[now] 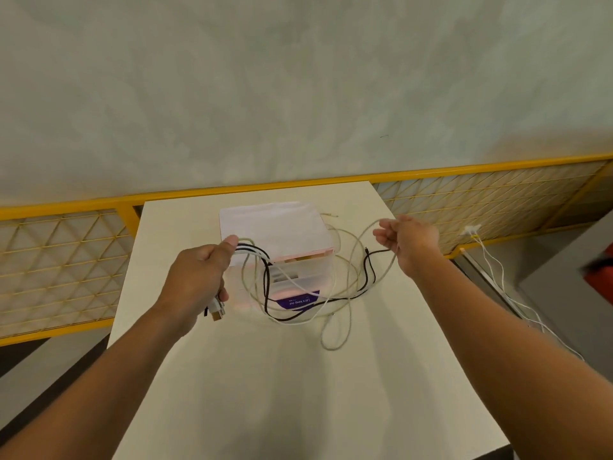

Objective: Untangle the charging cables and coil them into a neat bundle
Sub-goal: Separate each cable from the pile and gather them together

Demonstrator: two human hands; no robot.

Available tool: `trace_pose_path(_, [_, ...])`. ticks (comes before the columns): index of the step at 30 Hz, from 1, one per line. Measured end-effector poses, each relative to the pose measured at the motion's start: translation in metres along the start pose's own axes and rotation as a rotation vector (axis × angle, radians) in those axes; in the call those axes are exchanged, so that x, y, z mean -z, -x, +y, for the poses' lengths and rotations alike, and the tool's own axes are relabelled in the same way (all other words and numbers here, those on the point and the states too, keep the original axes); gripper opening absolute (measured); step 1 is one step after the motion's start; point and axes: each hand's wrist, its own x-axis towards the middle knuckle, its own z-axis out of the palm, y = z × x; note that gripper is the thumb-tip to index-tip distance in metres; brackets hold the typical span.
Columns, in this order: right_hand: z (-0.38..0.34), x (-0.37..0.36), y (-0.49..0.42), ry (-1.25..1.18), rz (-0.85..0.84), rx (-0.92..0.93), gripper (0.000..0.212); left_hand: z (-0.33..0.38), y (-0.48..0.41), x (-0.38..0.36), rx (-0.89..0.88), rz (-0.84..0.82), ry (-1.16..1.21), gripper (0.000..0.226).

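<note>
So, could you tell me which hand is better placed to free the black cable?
Probably right: the right hand holds the black cable; the left hand grips the plug ends.

Soft, even indoor light; faint shadows on the table (298, 376); strong wide-angle bending at edges; slight overall blur

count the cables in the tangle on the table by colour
black cable: 1
white cable: 1
grey cable: 1
total: 3, as far as the tangle shows
</note>
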Motion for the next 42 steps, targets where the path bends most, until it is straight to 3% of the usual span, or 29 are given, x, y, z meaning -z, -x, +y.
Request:
trace_pose_path(6, [-0.043, -0.036, -0.002, -0.057, -0.036, 0.162, 0.023, 0.006, 0.000, -0.008, 0.003, -0.038, -0.049, 0.052])
trace_pose_path(14, [-0.086, -0.064, 0.002, 0.025, -0.122, 0.551, 0.028, 0.012, -0.007, -0.013, 0.000, -0.058, -0.065, 0.050])
trace_pose_path(24, [-0.079, -0.064, -0.004, 0.025, -0.094, 0.623, 0.032, 0.008, -0.009, -0.017, 0.020, -0.064, -0.103, 0.049])
trace_pose_path(29, [-0.083, -0.064, 0.000, 0.116, -0.164, 0.725, 0.033, 0.006, -0.008, -0.019, 0.007, -0.075, -0.103, 0.050])
trace_pose_path(32, [-0.063, -0.057, -0.006, 0.193, -0.150, 0.624, 0.026, 0.005, -0.007, -0.020, 0.004, -0.081, -0.106, 0.051])
trace_pose_path(36, [-0.023, -0.038, -0.022, 0.337, -0.114, 0.270, 0.005, 0.002, -0.006, -0.019, -0.004, -0.090, -0.113, 0.051])
trace_pose_path(39, [0.005, -0.024, -0.034, 0.498, -0.171, -0.050, 0.010, 0.000, -0.005, -0.018, -0.003, -0.103, -0.119, 0.052])
trace_pose_path(42, [0.027, -0.013, -0.032, 0.604, -0.216, -0.204, 0.026, -0.004, -0.006, -0.016, 0.006, -0.117, -0.115, 0.053])
